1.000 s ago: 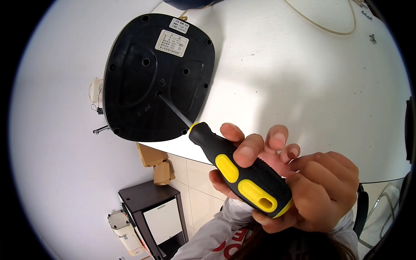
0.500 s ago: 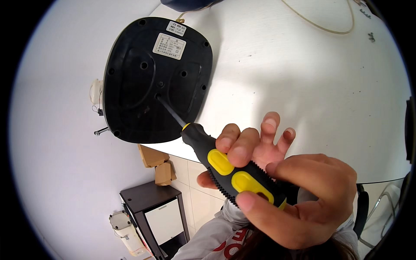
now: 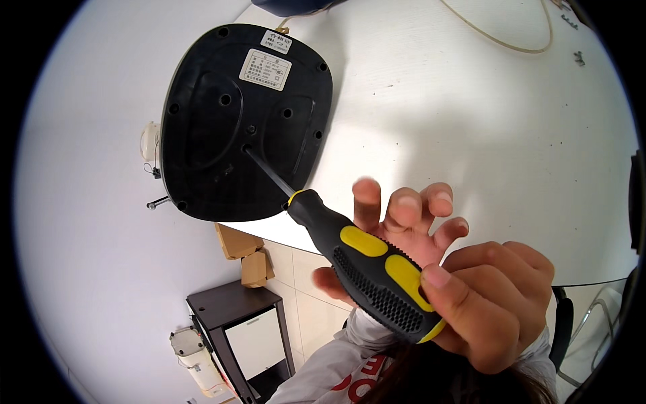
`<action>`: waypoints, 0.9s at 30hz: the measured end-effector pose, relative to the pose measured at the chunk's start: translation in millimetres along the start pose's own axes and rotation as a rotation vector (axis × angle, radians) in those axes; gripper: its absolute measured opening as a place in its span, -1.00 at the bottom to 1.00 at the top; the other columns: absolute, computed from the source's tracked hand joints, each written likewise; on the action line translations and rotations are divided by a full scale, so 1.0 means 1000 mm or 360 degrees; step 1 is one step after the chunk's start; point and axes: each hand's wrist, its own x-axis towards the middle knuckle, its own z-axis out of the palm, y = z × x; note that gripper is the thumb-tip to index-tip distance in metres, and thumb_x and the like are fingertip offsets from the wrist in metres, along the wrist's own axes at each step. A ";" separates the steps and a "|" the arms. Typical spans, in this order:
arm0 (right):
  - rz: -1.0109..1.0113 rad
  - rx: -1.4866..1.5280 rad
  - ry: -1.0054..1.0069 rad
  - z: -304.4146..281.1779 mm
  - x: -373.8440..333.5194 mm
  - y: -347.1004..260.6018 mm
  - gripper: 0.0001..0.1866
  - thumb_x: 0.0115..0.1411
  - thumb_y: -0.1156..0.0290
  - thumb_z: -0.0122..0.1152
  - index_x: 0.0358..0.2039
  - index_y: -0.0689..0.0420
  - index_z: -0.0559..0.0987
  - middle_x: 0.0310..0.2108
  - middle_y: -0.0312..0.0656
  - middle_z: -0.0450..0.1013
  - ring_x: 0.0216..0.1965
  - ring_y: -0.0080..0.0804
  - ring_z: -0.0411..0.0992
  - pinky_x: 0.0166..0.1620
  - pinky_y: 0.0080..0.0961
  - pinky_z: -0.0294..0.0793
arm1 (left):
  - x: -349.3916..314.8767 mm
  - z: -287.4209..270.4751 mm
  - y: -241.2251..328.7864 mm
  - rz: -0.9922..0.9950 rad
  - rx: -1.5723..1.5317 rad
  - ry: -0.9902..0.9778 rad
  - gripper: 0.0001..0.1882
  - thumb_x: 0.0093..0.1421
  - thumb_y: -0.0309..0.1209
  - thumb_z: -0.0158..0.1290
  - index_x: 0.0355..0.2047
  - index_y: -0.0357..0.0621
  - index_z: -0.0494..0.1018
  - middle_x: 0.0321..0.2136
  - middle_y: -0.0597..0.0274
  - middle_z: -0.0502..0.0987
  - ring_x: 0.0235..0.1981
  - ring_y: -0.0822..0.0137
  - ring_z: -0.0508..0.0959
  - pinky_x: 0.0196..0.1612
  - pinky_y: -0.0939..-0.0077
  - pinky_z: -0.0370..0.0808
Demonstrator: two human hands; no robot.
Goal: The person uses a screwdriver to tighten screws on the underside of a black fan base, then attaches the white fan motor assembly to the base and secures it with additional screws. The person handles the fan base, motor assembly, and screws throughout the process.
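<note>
A screwdriver (image 3: 356,269) with a black and yellow handle slants up to the left. Its shaft reaches into a hole near the middle of a black appliance base (image 3: 202,175), whose underside has rounded corners, several holes and two white labels. The end of the handle is gripped between the thumb and curled fingers of my right hand (image 3: 498,296). Behind the handle, my left hand (image 3: 414,236) is open, fingers spread and raised, its thumb showing on the other side of the handle. Whether the left palm touches the handle is hidden.
The base lies at the left edge of a white table (image 3: 484,121). Small screws (image 3: 579,58) and a pale cable (image 3: 494,40) lie toward the far right. A dark blue object (image 3: 289,5) sits at the far edge. Below left are cardboard boxes (image 3: 239,242) and a dark cabinet (image 3: 232,303).
My left fingers have come off the screwdriver handle and spread. My right fingers have closed on the handle's end, and the handle has turned about its length. The shaft stays in the hole.
</note>
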 end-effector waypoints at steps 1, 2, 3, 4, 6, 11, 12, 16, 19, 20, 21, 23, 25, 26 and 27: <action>0.0009 0.0013 -0.0006 0.000 -0.002 0.000 -0.61 -0.06 0.31 0.35 -0.31 0.21 0.38 -0.65 -0.31 0.35 -0.72 -0.52 0.37 -0.66 -0.67 0.22 | -0.001 -0.002 0.002 -0.0054 0.0010 0.0025 -0.36 0.07 0.04 0.07 0.08 0.07 0.19 -0.03 0.24 0.37 0.07 0.14 0.18 0.14 0.09 0.11; 0.0018 0.0027 -0.0013 -0.001 -0.004 0.001 -0.60 -0.06 0.31 0.35 -0.31 0.22 0.38 -0.64 -0.29 0.35 -0.71 -0.51 0.38 -0.66 -0.66 0.22 | -0.001 -0.002 0.002 -0.0049 -0.0003 0.0001 -0.38 0.07 0.02 0.08 0.07 0.08 0.21 -0.04 0.29 0.39 0.07 0.16 0.19 0.14 0.10 0.10; 0.0022 0.0055 -0.0052 -0.002 -0.005 0.001 -0.59 -0.06 0.30 0.36 -0.30 0.23 0.38 -0.64 -0.29 0.35 -0.71 -0.49 0.38 -0.66 -0.66 0.22 | -0.001 -0.002 0.003 -0.0033 -0.0008 -0.0020 -0.41 0.07 -0.01 0.09 0.06 0.10 0.22 -0.05 0.33 0.40 0.07 0.19 0.19 0.14 0.11 0.08; 0.0024 0.0084 -0.0090 -0.004 -0.006 0.002 -0.57 -0.07 0.29 0.36 -0.29 0.24 0.37 -0.64 -0.28 0.34 -0.70 -0.48 0.38 -0.67 -0.66 0.22 | -0.002 -0.002 0.005 -0.0016 -0.0012 -0.0041 -0.43 0.07 -0.03 0.10 0.05 0.12 0.24 -0.06 0.37 0.42 0.07 0.21 0.20 0.15 0.12 0.07; 0.0023 0.0051 -0.0149 -0.006 -0.003 0.000 -0.55 -0.08 0.28 0.37 -0.29 0.25 0.37 -0.65 -0.27 0.34 -0.70 -0.46 0.39 -0.66 -0.64 0.23 | -0.002 -0.003 0.006 0.0009 -0.0028 -0.0083 -0.47 0.07 -0.09 0.11 0.04 0.16 0.27 -0.08 0.46 0.45 0.06 0.26 0.21 0.15 0.15 0.04; 0.0231 0.0190 -0.0189 -0.006 0.000 -0.003 -0.55 -0.16 0.34 0.43 -0.29 0.14 0.40 -0.55 -0.24 0.36 -0.61 -0.47 0.41 -0.51 -0.62 0.33 | 0.003 -0.013 0.006 0.0007 -0.0077 -0.0205 -0.49 0.03 -0.10 0.16 0.00 0.19 0.32 -0.13 0.54 0.50 0.06 0.31 0.20 0.18 0.18 -0.04; 0.0294 0.0147 -0.0079 -0.003 0.001 -0.009 -0.56 -0.19 0.37 0.45 -0.29 0.09 0.42 -0.50 -0.25 0.35 -0.58 -0.48 0.40 -0.50 -0.63 0.34 | 0.001 -0.017 0.005 0.0005 -0.0072 -0.0204 -0.48 0.02 -0.10 0.17 -0.01 0.18 0.32 -0.14 0.54 0.50 0.06 0.31 0.19 0.19 0.18 -0.05; 0.0296 0.0174 0.0005 0.004 0.014 -0.022 -0.51 -0.31 0.47 0.50 -0.29 -0.12 0.52 -0.34 -0.26 0.29 -0.49 -0.54 0.38 -0.54 -0.72 0.33 | -0.003 -0.031 -0.003 0.0120 -0.0117 -0.0267 -0.48 0.01 -0.06 0.17 -0.04 0.12 0.32 -0.16 0.49 0.51 0.04 0.32 0.20 0.20 0.17 -0.07; 0.0112 0.0173 -0.0033 0.008 0.007 -0.010 -0.49 -0.34 0.46 0.51 -0.28 -0.14 0.56 -0.33 -0.27 0.29 -0.49 -0.57 0.37 -0.60 -0.79 0.31 | -0.005 -0.044 -0.006 0.0185 -0.0076 -0.0275 -0.47 -0.02 -0.01 0.18 -0.09 0.09 0.33 -0.20 0.46 0.52 0.00 0.34 0.22 0.20 0.15 -0.08; 0.0096 0.0145 -0.0036 0.008 0.004 -0.007 -0.49 -0.34 0.46 0.51 -0.28 -0.13 0.56 -0.34 -0.27 0.29 -0.49 -0.58 0.36 -0.60 -0.80 0.31 | -0.003 -0.042 -0.003 0.0144 -0.0025 -0.0267 -0.46 -0.03 0.02 0.18 -0.10 0.08 0.33 -0.22 0.46 0.52 -0.02 0.34 0.22 0.20 0.15 -0.08; 0.0077 0.0135 -0.0041 0.009 0.003 -0.007 -0.49 -0.35 0.45 0.52 -0.27 -0.12 0.56 -0.35 -0.28 0.29 -0.50 -0.59 0.36 -0.60 -0.81 0.31 | 0.000 -0.038 0.001 0.0125 0.0026 -0.0248 -0.44 -0.05 0.04 0.18 -0.12 0.07 0.33 -0.23 0.45 0.52 -0.03 0.35 0.23 0.20 0.14 -0.07; 0.0128 0.0114 -0.0086 0.005 0.004 -0.009 -0.49 -0.36 0.45 0.52 -0.29 -0.10 0.56 -0.36 -0.28 0.30 -0.51 -0.59 0.35 -0.59 -0.81 0.34 | 0.003 -0.032 0.006 0.0095 0.0110 -0.0200 -0.41 -0.09 0.09 0.18 -0.14 0.07 0.32 -0.25 0.45 0.52 -0.05 0.35 0.23 0.19 0.13 -0.05; 0.0194 0.0022 0.0014 0.008 0.004 -0.013 -0.51 -0.34 0.44 0.52 -0.30 -0.06 0.55 -0.38 -0.28 0.31 -0.52 -0.60 0.34 -0.59 -0.80 0.33 | 0.005 -0.033 0.008 0.0088 0.0184 -0.0244 -0.35 -0.11 0.14 0.17 -0.11 0.05 0.30 -0.23 0.42 0.51 -0.05 0.32 0.23 0.18 0.11 -0.01; 0.0233 0.0000 0.0042 0.010 0.005 -0.016 -0.51 -0.33 0.43 0.52 -0.30 -0.05 0.54 -0.39 -0.28 0.31 -0.52 -0.60 0.34 -0.60 -0.79 0.33 | 0.007 -0.038 0.010 0.0091 0.0218 -0.0317 -0.31 -0.11 0.16 0.16 -0.07 0.04 0.28 -0.19 0.40 0.49 -0.04 0.30 0.23 0.17 0.10 0.01; 0.0270 -0.0021 0.0071 0.011 0.005 -0.018 -0.52 -0.33 0.43 0.52 -0.31 -0.04 0.53 -0.39 -0.28 0.31 -0.53 -0.60 0.33 -0.60 -0.79 0.33 | 0.008 -0.038 0.010 0.0096 0.0243 -0.0327 -0.28 -0.10 0.16 0.14 -0.03 0.02 0.25 -0.15 0.37 0.47 -0.03 0.27 0.22 0.17 0.09 0.04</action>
